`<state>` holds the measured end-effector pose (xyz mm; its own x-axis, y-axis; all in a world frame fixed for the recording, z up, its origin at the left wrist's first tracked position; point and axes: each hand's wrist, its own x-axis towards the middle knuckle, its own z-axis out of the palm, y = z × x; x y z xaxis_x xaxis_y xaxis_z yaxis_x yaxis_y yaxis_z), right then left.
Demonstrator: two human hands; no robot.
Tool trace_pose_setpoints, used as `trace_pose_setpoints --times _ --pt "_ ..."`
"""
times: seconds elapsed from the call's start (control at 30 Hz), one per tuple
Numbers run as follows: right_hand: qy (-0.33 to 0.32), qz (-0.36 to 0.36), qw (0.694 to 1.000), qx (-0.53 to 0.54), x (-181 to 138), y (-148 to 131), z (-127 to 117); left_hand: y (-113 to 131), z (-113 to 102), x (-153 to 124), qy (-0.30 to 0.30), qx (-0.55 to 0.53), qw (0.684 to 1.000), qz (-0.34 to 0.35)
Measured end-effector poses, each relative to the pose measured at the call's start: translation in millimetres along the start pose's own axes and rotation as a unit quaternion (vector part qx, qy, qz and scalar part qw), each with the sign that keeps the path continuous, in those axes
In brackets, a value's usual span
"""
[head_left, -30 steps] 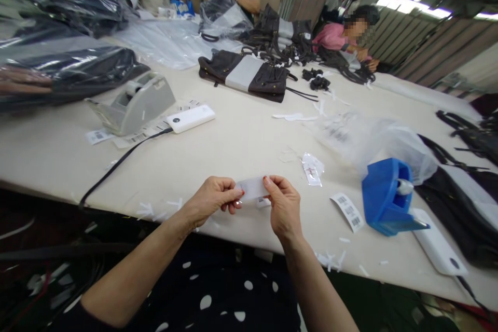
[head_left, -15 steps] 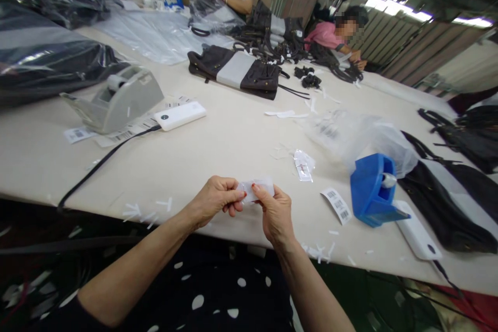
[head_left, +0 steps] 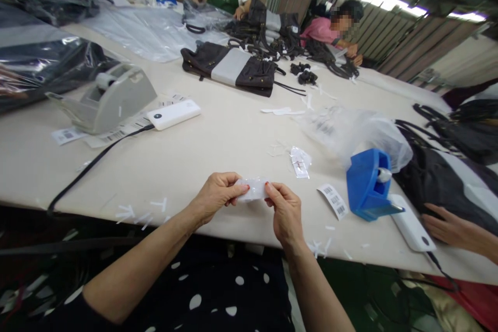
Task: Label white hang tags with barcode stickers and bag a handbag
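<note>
Between my two hands, just above the table's front edge, is a small clear plastic packet [head_left: 252, 190] with something whitish in it that I cannot make out. My left hand [head_left: 221, 192] pinches its left end between thumb and fingers. At the right end, my right hand [head_left: 286, 210] pinches it the same way. Beyond my right hand lie several similar small packets [head_left: 299, 162] in a loose pile. A barcode label sheet [head_left: 333, 201] lies to the right of that hand.
A blue tape dispenser [head_left: 368, 184] and a white power bank [head_left: 413, 223] stand at right, near another person's hand [head_left: 453, 225] on a dark bag. A grey tape dispenser [head_left: 116, 98] and another power bank [head_left: 175, 114] are at left. A dark folded bag [head_left: 229, 67] lies farther back.
My right hand has shifted slightly right along the packet, leaving more of it showing between my hands. Another person's hand has come in at the right, onto the dark bag.
</note>
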<state>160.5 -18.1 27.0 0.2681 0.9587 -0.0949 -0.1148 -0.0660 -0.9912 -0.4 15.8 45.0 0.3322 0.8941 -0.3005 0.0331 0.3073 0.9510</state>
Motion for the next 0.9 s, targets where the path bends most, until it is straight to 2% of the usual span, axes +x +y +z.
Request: trace_pose_setpoints --times 0.17,0.4,0.5,0.67,0.9 --pt "0.054 0.023 0.997 0.059 11.1 -1.0 -17.3 11.3 5.9 15.5 -0.034 0.033 0.999 0.005" --pt "0.107 0.043 0.988 0.101 28.8 11.5 -32.7 15.9 14.3 50.2 -0.012 0.132 0.991 0.035" --pt "0.115 0.041 0.990 0.071 37.9 21.0 -37.8 11.2 17.0 67.7 0.005 0.174 0.983 0.055" --pt "0.121 0.039 0.992 -0.001 53.2 29.9 -46.4 1.7 19.6 91.5 0.037 0.242 0.968 0.047" --pt "0.118 0.051 0.986 -0.103 63.2 35.9 -52.9 -5.2 18.7 107.6 0.076 0.383 0.920 0.032"
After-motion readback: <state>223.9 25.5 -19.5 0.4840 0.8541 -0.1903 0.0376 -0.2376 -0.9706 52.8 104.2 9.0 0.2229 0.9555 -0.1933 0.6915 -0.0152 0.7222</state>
